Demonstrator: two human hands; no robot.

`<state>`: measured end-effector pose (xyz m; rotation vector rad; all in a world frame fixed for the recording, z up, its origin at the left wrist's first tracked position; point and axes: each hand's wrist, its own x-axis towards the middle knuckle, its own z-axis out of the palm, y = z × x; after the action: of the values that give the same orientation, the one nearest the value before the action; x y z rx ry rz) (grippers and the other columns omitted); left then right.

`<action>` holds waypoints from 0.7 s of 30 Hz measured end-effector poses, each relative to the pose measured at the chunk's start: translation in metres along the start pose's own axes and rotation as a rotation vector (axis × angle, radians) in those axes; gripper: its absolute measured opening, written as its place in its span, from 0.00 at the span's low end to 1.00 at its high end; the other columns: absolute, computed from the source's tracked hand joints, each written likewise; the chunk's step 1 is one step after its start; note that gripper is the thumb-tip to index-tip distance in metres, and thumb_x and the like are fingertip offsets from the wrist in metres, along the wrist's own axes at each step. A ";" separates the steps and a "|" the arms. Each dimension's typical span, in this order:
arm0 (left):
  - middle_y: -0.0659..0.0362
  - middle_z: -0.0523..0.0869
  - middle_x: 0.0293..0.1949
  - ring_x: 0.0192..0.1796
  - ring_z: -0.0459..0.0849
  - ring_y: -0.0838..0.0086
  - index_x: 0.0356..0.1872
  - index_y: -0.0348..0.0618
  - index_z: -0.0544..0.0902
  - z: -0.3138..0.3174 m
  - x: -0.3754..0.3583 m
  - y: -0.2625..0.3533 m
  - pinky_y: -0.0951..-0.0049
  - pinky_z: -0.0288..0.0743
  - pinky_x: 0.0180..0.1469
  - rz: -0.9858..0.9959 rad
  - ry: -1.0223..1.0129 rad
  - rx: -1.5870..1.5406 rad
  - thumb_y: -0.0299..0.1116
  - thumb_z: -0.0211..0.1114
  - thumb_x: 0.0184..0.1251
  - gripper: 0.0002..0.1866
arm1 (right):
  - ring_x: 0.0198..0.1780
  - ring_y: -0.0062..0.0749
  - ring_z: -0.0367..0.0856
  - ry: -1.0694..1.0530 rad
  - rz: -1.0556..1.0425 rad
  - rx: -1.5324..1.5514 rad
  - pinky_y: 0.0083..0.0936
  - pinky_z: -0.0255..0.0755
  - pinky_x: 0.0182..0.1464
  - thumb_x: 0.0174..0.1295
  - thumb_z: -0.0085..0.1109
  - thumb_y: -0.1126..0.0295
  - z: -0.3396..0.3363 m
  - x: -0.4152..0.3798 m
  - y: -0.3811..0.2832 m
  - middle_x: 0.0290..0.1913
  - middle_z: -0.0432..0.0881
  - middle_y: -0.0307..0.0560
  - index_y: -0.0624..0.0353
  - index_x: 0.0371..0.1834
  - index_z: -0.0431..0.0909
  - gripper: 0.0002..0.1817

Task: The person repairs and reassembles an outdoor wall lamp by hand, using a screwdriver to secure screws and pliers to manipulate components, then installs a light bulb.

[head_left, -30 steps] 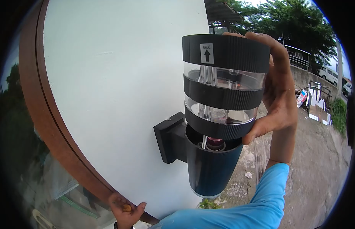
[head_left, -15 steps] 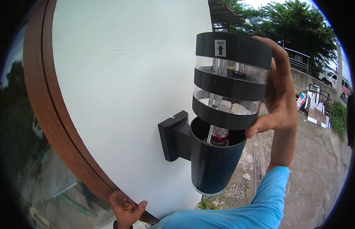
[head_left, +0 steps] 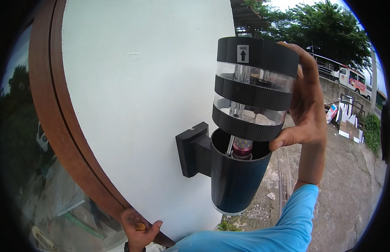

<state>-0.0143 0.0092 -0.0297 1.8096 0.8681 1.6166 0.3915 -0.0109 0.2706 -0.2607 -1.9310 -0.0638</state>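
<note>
My right hand [head_left: 307, 109] grips the ribbed black top section of an outdoor wall lamp [head_left: 253, 90], fingers behind it and thumb at its lower rim. This section has black rings, clear bands and a "DOWN" arrow sticker [head_left: 243, 53]. It sits tilted just above the open black lamp body [head_left: 239, 185], which is fixed to the wall by a square mount [head_left: 190, 149]. Inside the body, an LED bulb [head_left: 242, 148] and a threaded rod [head_left: 230, 145] show. Low at the left, my left hand [head_left: 139, 233] is curled round a small yellow-orange piece [head_left: 140, 227], mostly hidden, beside the window frame.
The pale wall [head_left: 132, 92] meets a brown frame [head_left: 60, 113] with reflecting glass at the left. Beyond the wall's corner lie bare ground [head_left: 337, 180], leaning boards [head_left: 350, 126] and a low concrete wall. A white vehicle [head_left: 352, 82] stands on the road behind.
The view shifts slightly, and the white vehicle in the background has come further into sight. Both hands and the lamp's top section hold nearly the same position.
</note>
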 end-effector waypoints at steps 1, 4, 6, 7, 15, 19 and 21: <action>0.52 0.72 0.58 0.58 0.79 0.70 0.63 0.40 0.59 0.000 0.000 -0.002 0.73 0.82 0.52 0.022 0.010 -0.005 0.18 0.79 0.52 0.42 | 0.65 0.55 0.82 -0.045 -0.022 -0.068 0.49 0.90 0.55 0.25 0.95 0.64 -0.003 0.001 0.000 0.76 0.66 0.62 0.56 0.80 0.56 0.72; 0.52 0.72 0.58 0.58 0.79 0.69 0.64 0.40 0.59 0.002 0.005 -0.014 0.73 0.82 0.52 0.153 0.046 -0.027 0.18 0.79 0.52 0.42 | 0.64 0.56 0.82 -0.084 -0.080 -0.058 0.48 0.91 0.53 0.26 0.95 0.64 -0.001 0.001 0.005 0.76 0.66 0.62 0.57 0.80 0.56 0.71; 0.52 0.72 0.58 0.58 0.79 0.70 0.65 0.41 0.59 0.003 0.002 -0.004 0.73 0.81 0.53 0.035 0.057 -0.055 0.19 0.79 0.52 0.42 | 0.63 0.57 0.83 -0.078 -0.077 -0.004 0.47 0.91 0.52 0.27 0.95 0.64 0.001 0.002 0.006 0.76 0.66 0.63 0.58 0.79 0.57 0.71; 0.52 0.72 0.58 0.58 0.79 0.70 0.65 0.41 0.60 0.004 0.002 0.002 0.73 0.81 0.54 -0.025 0.062 -0.068 0.19 0.79 0.52 0.42 | 0.63 0.57 0.83 -0.078 -0.059 0.018 0.46 0.91 0.52 0.28 0.95 0.64 0.000 0.003 0.006 0.76 0.65 0.63 0.58 0.79 0.57 0.70; 0.54 0.76 0.54 0.43 0.80 0.79 0.64 0.42 0.61 0.000 0.001 0.002 0.83 0.74 0.35 0.014 0.070 0.000 0.21 0.83 0.50 0.44 | 0.63 0.58 0.83 -0.098 0.060 0.177 0.45 0.92 0.51 0.32 0.94 0.64 -0.002 0.006 0.001 0.75 0.65 0.61 0.59 0.79 0.56 0.68; 0.55 0.76 0.51 0.35 0.78 0.82 0.63 0.42 0.63 -0.003 0.003 0.000 0.85 0.71 0.32 0.087 0.014 0.049 0.23 0.85 0.48 0.44 | 0.64 0.57 0.82 -0.121 0.076 0.173 0.46 0.91 0.52 0.35 0.92 0.63 0.000 0.005 0.003 0.73 0.68 0.61 0.59 0.79 0.57 0.66; 0.57 0.77 0.47 0.33 0.77 0.83 0.62 0.42 0.64 -0.005 0.001 -0.002 0.85 0.70 0.31 0.101 0.076 0.014 0.22 0.84 0.48 0.43 | 0.64 0.56 0.82 -0.189 0.032 0.011 0.47 0.90 0.53 0.37 0.91 0.62 0.001 0.005 -0.001 0.73 0.69 0.60 0.59 0.79 0.57 0.64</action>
<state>-0.0196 0.0111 -0.0301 1.8390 0.8348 1.7563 0.3886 -0.0109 0.2749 -0.2986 -2.1134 -0.0074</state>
